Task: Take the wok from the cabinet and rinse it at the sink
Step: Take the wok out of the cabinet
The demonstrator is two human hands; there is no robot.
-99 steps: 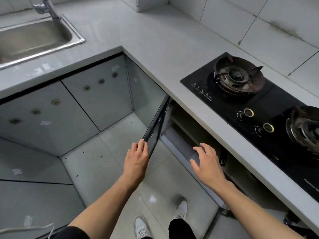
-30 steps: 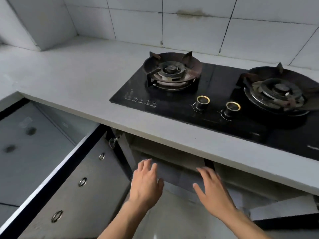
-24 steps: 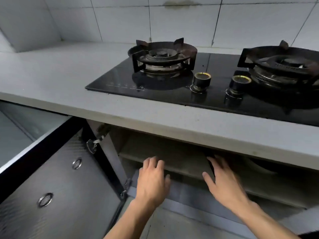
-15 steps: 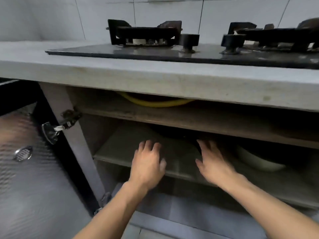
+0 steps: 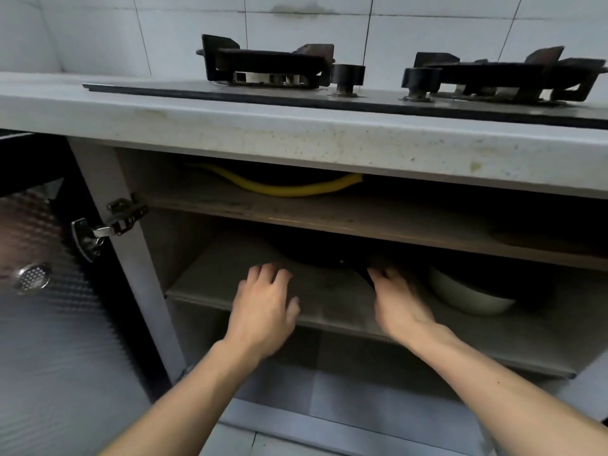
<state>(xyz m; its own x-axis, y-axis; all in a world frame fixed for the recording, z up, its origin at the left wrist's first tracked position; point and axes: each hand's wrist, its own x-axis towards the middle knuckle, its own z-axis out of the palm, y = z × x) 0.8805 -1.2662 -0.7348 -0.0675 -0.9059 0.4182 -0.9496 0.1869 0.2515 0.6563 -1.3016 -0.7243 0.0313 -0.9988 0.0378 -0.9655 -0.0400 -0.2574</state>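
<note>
Head view: cabinet (image 5: 144, 291) under the hob (image 5: 329, 93), door (image 5: 49, 324) swung left to give access. Wok (image 5: 316, 255), dark, far back on the middle shelf (image 5: 329, 301), in shadow. Left hand (image 5: 263, 307) and right hand (image 5: 399, 306) both reach in over the shelf, fingers loose, gripping nothing; right fingertips near the wok's edge, likely seeking a handle. Pale bowl (image 5: 467, 297) right of it. Yellow hose (image 5: 289, 189) lies above. No legible writing or brands.

Wok (image 5: 316, 255) mostly lost in shadow under upper shelf (image 5: 329, 218); only dark curved underside shows. Right hand (image 5: 399, 304) fingertips blurred, contact with wok unclear. White bowl (image 5: 470, 299) top hidden in dark. Yellow hose (image 5: 289, 189) ends hidden. Cabinet door (image 5: 42, 324) cut by left edge.
</note>
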